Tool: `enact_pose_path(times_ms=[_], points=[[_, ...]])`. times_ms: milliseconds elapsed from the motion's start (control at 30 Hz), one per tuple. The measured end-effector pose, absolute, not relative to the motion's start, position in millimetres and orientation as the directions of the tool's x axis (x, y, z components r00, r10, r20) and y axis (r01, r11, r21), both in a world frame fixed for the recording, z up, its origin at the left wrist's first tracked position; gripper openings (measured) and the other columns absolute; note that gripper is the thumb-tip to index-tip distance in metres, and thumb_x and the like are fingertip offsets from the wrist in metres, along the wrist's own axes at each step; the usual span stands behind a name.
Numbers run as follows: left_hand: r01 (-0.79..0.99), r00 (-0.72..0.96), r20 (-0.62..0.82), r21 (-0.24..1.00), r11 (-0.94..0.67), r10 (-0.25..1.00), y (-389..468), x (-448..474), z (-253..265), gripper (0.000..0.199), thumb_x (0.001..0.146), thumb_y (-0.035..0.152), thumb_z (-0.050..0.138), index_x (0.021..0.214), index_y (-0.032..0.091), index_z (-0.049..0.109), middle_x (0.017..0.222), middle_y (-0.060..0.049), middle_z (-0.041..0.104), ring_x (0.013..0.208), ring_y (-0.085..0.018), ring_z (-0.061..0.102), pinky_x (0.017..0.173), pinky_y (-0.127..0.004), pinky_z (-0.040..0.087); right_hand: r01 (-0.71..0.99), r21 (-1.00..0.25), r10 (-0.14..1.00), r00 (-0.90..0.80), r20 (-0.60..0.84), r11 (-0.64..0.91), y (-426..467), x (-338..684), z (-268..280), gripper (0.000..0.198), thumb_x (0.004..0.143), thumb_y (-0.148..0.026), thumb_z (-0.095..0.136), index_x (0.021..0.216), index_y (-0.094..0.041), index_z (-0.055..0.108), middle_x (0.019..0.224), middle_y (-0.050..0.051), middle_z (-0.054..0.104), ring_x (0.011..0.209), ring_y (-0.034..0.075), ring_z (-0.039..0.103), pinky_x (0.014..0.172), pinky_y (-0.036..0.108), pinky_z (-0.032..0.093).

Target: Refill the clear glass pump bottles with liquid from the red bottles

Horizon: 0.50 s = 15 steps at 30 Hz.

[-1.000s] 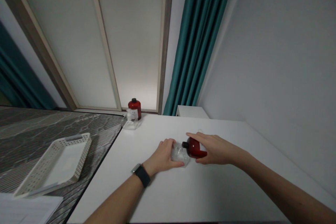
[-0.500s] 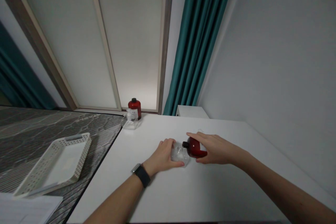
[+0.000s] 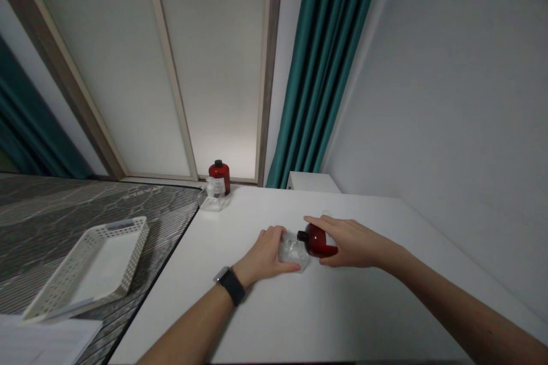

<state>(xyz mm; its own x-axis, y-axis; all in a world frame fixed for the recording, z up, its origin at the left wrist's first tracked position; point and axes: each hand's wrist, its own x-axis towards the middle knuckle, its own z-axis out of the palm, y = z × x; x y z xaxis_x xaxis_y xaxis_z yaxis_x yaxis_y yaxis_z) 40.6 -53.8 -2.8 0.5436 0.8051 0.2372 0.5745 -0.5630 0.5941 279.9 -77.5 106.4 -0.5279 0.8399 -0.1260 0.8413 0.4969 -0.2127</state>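
Observation:
Above the white tabletop, my right hand is closed around a dark red bottle with a black neck and a white label. The bottle is tipped on its side, its neck pointing left. My left hand grips a clear plastic container between thumb and fingers. The bottle's neck reaches the container's right side; whether they touch I cannot tell. Most of the label is hidden by my right hand.
A second red bottle stands upright at the table's far left corner, behind a clear plastic container. To the left, a white perforated basket rests on a grey patterned surface, with white papers nearer me.

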Motion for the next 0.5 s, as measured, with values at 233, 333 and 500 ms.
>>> enact_pose_path(times_ms=[233,333,500], points=[[0.578,0.546,0.24,0.585,-0.568,0.803,-54.5,40.8,-0.5,0.062,0.068,0.049,0.082,0.111,0.019,0.05,0.109,-0.009,0.061,0.099,-0.03,0.058,0.087,-0.041,0.044,0.841,-0.211,0.839,-0.529,-0.124,0.499,-77.3,279.9,106.6,0.088,0.073,-0.036,0.074,0.152,-0.026,0.034,0.129,0.012,0.061,0.107,0.032,0.063,0.089,0.041,0.049],[0.574,0.545,0.236,0.594,-0.563,0.805,-54.6,40.7,0.0,0.062,0.068,0.048,0.082,0.112,0.018,0.05,0.11,-0.01,0.061,0.099,-0.03,0.058,0.088,-0.042,0.044,0.842,-0.208,0.84,-0.528,-0.124,0.498,-77.1,280.0,106.7,0.089,0.073,-0.036,0.074,0.152,-0.027,0.033,0.13,0.012,0.061,0.106,0.032,0.064,0.088,0.04,0.049],[0.576,0.542,0.228,0.599,-0.555,0.809,-54.8,40.9,0.3,0.063,0.067,0.048,0.083,0.112,0.018,0.05,0.11,-0.01,0.061,0.099,-0.03,0.057,0.089,-0.043,0.045,0.84,-0.205,0.84,-0.53,-0.116,0.502,-76.6,281.3,105.4,0.09,0.073,-0.037,0.075,0.152,-0.028,0.033,0.13,0.012,0.06,0.107,0.032,0.064,0.089,0.041,0.049]])
